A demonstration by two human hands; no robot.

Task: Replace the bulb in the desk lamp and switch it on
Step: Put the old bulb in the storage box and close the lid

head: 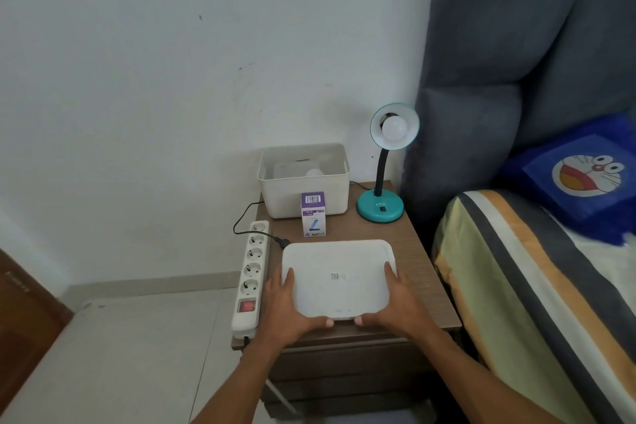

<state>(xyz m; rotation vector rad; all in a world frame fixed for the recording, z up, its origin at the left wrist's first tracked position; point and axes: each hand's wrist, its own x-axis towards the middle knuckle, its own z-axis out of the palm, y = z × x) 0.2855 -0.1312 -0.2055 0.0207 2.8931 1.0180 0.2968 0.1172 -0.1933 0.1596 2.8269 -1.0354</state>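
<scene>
A teal desk lamp (380, 206) stands at the back right of the wooden bedside table (416, 251), with a white bulb (394, 127) in its shade, unlit. A purple and white bulb box (313, 215) stands upright in front of a white bin (303, 191); another white bulb (314, 173) lies inside the bin. Both hands hold a white lid (339, 277) that lies flat at the table's front: my left hand (289, 308) grips its left edge, my right hand (395, 303) its right edge. The lamp's black plug (283, 242) lies loose on the table beside the power strip (251, 277).
The white power strip with a red switch runs along the table's left edge. A white wall is behind. A grey padded headboard (499, 79) and a bed with a striped sheet (537, 303) and blue cushion stand to the right. Tiled floor lies to the left.
</scene>
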